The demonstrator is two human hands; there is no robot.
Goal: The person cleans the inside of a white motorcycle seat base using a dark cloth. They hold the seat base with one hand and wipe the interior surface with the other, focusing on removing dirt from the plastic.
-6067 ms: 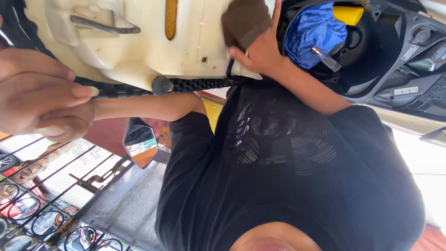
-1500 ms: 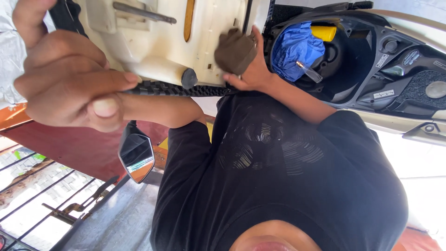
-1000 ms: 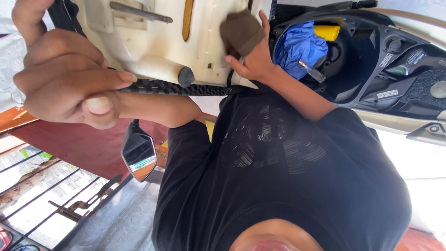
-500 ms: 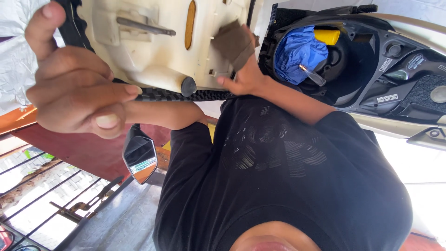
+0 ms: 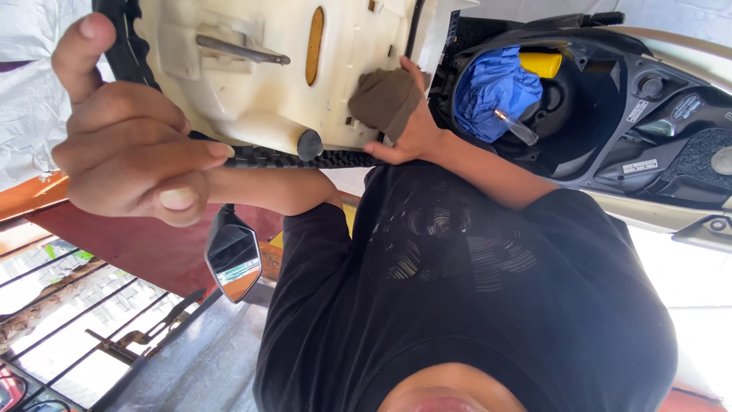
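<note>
Cream plastic, the underside of the raised scooter seat (image 5: 252, 84), fills the space ahead of me. My left hand (image 5: 130, 152) is curled round the seat's black ribbed edge (image 5: 305, 159), fingers closed on it and thumb sticking up. My right hand (image 5: 415, 126) presses a brown cloth (image 5: 385, 99) flat against the plastic, fingers over it, beside the rubber stopper (image 5: 309, 143).

I judge the risks to be these: if my left grip slackens, the seat could drop onto my right wrist. The cloth could also snag on the metal latch bar (image 5: 240, 49) or the small moulded tabs near it, and pushing hard could jolt the seat on its hinge.

Labels sit in the open storage tub (image 5: 602, 99): a small white rectangular sticker (image 5: 639, 111) on its inner wall, another white strip (image 5: 639, 166) lower on the rim, and a tilted white one (image 5: 686, 105) further right. An orange oval marker (image 5: 314, 46) sits on the seat underside. A blue cloth (image 5: 496, 84) and a yellow item (image 5: 541, 64) lie inside the tub.
</note>
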